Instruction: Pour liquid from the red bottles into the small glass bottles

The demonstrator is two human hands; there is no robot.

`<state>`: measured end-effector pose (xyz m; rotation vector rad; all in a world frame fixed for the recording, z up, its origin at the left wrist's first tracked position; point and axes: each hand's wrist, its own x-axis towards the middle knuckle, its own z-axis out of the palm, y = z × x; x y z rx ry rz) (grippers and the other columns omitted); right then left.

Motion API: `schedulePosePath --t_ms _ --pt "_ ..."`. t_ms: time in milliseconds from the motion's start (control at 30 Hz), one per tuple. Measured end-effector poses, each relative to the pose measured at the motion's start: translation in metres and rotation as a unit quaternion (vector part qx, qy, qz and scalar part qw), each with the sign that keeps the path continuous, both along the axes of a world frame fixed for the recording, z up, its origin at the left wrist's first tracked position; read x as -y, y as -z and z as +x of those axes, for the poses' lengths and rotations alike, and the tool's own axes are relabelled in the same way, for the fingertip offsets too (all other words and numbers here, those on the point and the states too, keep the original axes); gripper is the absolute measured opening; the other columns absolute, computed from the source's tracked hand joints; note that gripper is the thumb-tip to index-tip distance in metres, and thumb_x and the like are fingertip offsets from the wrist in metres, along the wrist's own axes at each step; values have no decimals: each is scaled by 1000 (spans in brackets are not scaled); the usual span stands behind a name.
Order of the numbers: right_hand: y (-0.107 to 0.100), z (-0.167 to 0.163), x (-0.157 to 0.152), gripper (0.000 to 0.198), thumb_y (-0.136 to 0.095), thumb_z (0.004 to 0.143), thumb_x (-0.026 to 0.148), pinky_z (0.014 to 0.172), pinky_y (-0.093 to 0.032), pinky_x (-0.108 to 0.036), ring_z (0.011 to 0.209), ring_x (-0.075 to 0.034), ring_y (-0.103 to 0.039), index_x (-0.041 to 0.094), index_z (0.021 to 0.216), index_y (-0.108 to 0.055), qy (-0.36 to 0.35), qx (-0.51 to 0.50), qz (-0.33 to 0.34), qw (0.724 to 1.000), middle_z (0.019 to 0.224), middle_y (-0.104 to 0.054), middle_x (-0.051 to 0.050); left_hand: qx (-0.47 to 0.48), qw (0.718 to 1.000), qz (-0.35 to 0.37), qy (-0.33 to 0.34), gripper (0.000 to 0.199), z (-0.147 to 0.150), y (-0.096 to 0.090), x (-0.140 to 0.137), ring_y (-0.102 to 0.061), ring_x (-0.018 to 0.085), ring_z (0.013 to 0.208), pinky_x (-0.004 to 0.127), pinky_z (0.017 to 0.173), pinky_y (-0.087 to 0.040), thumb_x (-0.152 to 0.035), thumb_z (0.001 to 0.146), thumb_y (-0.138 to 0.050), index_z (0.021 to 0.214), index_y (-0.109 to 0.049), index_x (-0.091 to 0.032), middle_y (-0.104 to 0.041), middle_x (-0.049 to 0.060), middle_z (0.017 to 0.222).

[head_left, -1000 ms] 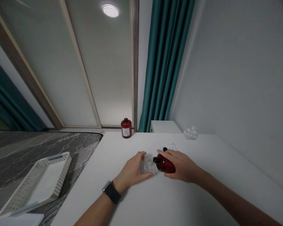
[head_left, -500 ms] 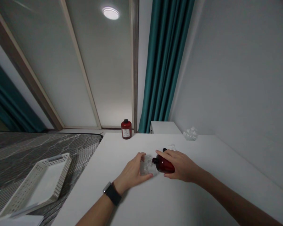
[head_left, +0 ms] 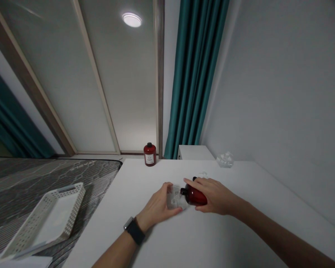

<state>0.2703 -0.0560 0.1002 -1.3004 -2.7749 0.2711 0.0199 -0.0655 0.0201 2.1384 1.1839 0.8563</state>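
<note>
My right hand (head_left: 212, 194) wraps round a dark red, glossy bottle (head_left: 195, 197), which lies tipped on its side with its black neck pointing left. That neck reaches over the edge of a clear, see-through container (head_left: 175, 198). My left hand (head_left: 161, 204) grips the container from the left, thumb in front and fingers behind. I cannot make out whether anything is inside it. A small black piece (head_left: 194, 178) shows just behind the bottle, mostly covered by my right fingers. Farther back, a second red bottle (head_left: 149, 155) with a black cap and white label stands upright.
The white table (head_left: 162, 242) carries a crumpled clear plastic piece (head_left: 225, 160) at its back right. Another small clear piece (head_left: 203, 174) lies behind my right hand. A white perforated basket (head_left: 69, 219) is left of the table. A grey wall (head_left: 290, 96) rises at the right.
</note>
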Motion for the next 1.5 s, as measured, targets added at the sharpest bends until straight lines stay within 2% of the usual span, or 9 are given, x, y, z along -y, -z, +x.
schedulePosePath --t_ms 600,1500 --pt "-4 1 0 88 -74 76 32 86 -46 -44 103 -32 -62 27 154 -34 -2 6 -3 1000 121 -63 -13 30 999 -23 -8 71 5 7 1 -65 29 108 46 95 -52 -31 73 -80 128 -37 -19 -63 13 118" --pt "-8 2 -1 89 -73 77 34 87 -45 -44 101 -32 -63 29 156 -31 -18 28 15 999 121 -65 -14 46 999 -8 -1 68 9 17 -1 -64 27 105 45 93 -52 -27 74 -81 124 -36 -20 -61 10 116"
